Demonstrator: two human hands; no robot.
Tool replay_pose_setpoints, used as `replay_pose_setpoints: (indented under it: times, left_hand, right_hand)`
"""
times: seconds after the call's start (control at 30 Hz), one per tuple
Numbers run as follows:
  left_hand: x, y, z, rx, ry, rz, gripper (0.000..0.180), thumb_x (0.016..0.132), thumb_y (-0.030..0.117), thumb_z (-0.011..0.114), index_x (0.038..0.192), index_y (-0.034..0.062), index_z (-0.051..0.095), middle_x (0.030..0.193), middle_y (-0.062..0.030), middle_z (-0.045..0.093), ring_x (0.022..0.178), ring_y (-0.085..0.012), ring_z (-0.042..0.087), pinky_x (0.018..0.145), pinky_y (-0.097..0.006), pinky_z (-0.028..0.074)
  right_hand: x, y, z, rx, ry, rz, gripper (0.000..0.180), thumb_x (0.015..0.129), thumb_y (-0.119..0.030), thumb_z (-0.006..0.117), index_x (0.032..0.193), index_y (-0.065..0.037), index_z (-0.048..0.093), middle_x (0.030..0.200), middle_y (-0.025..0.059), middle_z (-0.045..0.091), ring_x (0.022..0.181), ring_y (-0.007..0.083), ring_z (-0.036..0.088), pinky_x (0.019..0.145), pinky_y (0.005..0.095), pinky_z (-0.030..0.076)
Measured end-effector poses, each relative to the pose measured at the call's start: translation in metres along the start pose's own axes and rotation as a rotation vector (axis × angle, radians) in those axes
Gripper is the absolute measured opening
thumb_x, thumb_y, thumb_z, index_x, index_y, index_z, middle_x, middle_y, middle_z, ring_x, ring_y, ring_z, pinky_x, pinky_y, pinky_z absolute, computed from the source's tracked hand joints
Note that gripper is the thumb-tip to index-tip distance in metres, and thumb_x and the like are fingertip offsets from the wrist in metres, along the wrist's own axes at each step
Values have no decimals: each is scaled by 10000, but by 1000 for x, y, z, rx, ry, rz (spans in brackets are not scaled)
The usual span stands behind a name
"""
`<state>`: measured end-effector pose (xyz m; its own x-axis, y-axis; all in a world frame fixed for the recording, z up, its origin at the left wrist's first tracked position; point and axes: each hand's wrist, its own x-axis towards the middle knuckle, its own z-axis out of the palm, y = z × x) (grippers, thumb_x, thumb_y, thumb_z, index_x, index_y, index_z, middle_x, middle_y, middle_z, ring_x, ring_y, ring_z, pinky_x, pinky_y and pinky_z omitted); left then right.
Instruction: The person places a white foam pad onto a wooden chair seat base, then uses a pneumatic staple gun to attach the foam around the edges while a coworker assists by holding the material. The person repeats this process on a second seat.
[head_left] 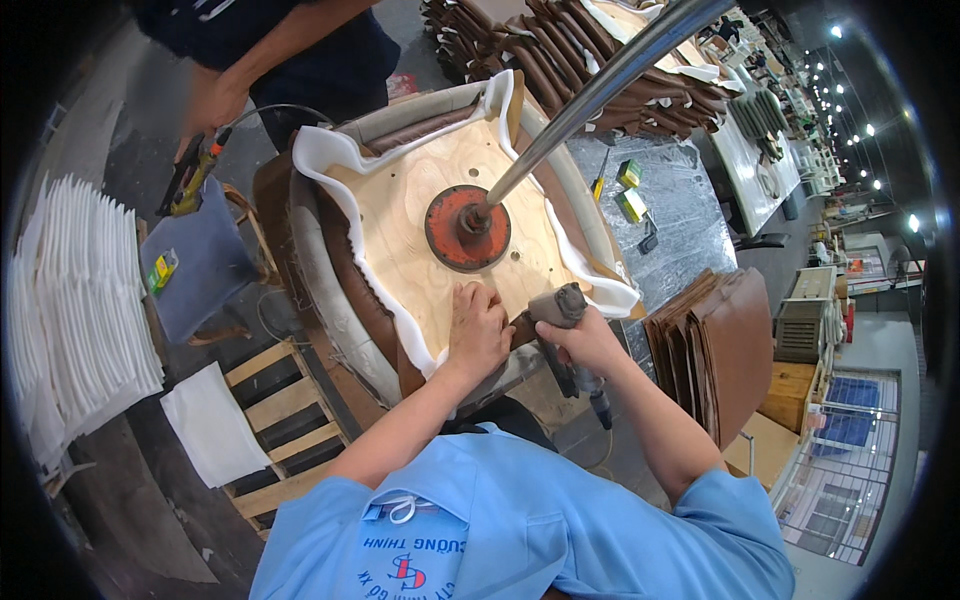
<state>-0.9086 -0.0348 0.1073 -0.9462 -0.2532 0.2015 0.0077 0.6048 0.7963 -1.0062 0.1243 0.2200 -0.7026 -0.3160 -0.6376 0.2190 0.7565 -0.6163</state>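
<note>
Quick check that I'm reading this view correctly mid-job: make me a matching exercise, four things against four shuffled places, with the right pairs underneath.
Things
1. Round red metal disc
2. Grey metal handheld tool
3. Stack of thin white sheets
4. Stack of folded brown leather-like sheets

Places
A. In the person's right hand
B. To the right of the person's bare right forearm
C. Over the middle of the light plywood panel
D. At the far left of the picture

Pairs: 1-C, 2-A, 3-D, 4-B
</note>
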Motion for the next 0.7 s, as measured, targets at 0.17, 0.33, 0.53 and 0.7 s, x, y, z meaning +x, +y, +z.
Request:
replay_pose_setpoints:
  times: [0.17,0.33,0.53,0.7]
  left_hand:
    - [-1,0,7,-30,57,-41,164,740,84,829,744,48,669,1137,-134,575,1222,-365,491,1204,-617,261]
    - [-3,0,11,-44,79,-46,156,754,75,811,755,43,658,1146,-134,578,1227,-374,496,1209,-618,262]
    - [-2,-5,4,-83,63,-37,190,758,33,789,892,33,655,1197,-161,546,1240,-397,488,1198,-615,299]
    - [-14,-5,-11,7,-20,-42,219,761,43,801,935,32,668,1226,-181,515,1280,-415,457,1204,-615,305]
  right_hand:
    - [-8,4,2,27,-62,-9,292,918,-225,827,1097,-23,715,733,35,669,541,128,609,499,320,484]
    - [-11,-3,10,-42,-73,9,305,919,-223,814,1149,-40,732,751,35,682,536,131,608,518,324,501]
    - [-10,-17,15,-172,-24,17,348,904,-241,820,1171,-38,729,785,67,708,552,148,631,544,330,530]
    - [-6,-12,8,-196,-3,-4,347,903,-254,823,1146,-28,722,810,79,724,571,156,655,556,339,544]
